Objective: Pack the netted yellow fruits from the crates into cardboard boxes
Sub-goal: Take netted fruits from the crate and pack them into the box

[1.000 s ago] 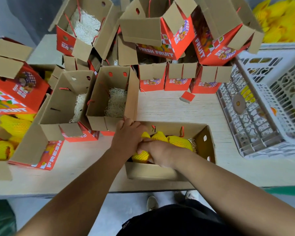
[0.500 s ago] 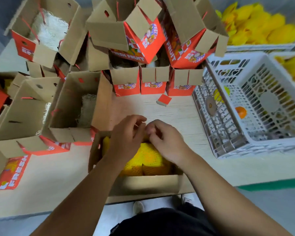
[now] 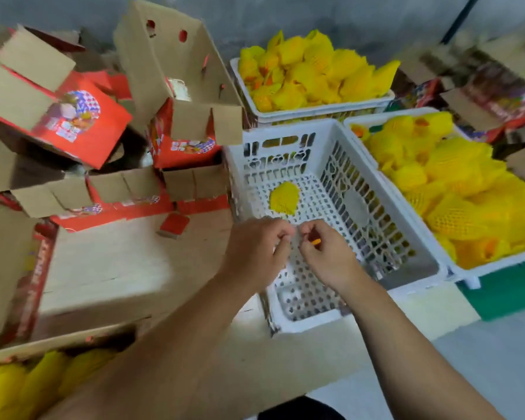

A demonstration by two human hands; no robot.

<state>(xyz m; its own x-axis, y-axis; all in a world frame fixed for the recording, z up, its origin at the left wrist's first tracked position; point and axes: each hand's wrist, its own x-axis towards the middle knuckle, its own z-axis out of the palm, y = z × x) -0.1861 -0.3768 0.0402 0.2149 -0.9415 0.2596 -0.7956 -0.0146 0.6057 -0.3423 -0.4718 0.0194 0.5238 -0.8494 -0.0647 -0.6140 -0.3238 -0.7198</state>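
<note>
My left hand (image 3: pixel 256 253) and my right hand (image 3: pixel 325 256) hover side by side over the near end of a white plastic crate (image 3: pixel 385 231), fingers curled. A small orange bit (image 3: pixel 315 241) shows at my right fingertips; whether it is held or lies in the crate is unclear. One netted yellow fruit (image 3: pixel 284 197) lies on the crate floor beyond my hands. Two more crates are heaped with netted fruits, one to the right (image 3: pixel 455 189) and one behind (image 3: pixel 312 74). A cardboard box with netted fruits (image 3: pixel 28 386) sits at the lower left.
Several red-and-brown cardboard boxes (image 3: pixel 176 95) with open flaps are stacked and tipped at the left and back. A blurred box (image 3: pixel 103 268) lies on the wooden table left of my hands. More boxes (image 3: pixel 497 95) sit at the far right. A green surface (image 3: pixel 503 292) lies below the right crate.
My view and both hands have swung right, from the filled box in front of me to above the nearly empty white crate. The filled box now lies at the lower left.
</note>
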